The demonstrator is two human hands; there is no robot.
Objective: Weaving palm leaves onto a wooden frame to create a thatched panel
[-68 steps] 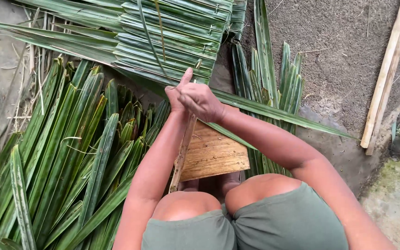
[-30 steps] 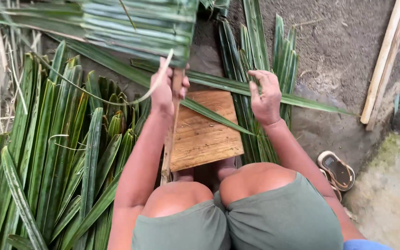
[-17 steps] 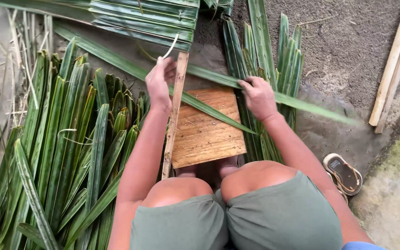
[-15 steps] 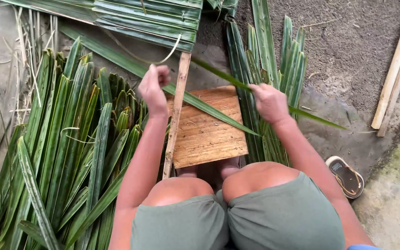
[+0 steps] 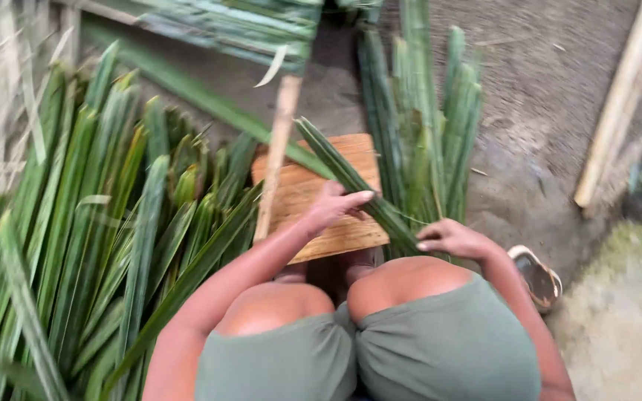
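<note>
A long green palm leaf [image 5: 351,178] lies slanted across a small wooden board [image 5: 313,215] in front of my knees. My left hand [image 5: 336,206] pinches the leaf near its middle, over the board. At the board's right edge, my right hand [image 5: 451,238] grips the leaf's lower end by my right knee. A thin wooden stick [image 5: 276,156] stands along the left side of the board, just left of my left hand. The picture is blurred by motion.
A thick pile of palm leaves [image 5: 113,223] fans out on the left. More leaves [image 5: 432,126] lie right of the board. A woven leaf panel [image 5: 224,22] sits at the top. A pale pole [image 5: 618,96] and a sandal [image 5: 536,276] rest on the dirt at right.
Both hands have come down from the upper stick and long leaf toward my knees. They now hold a leaf across the board. The view has tilted downward.
</note>
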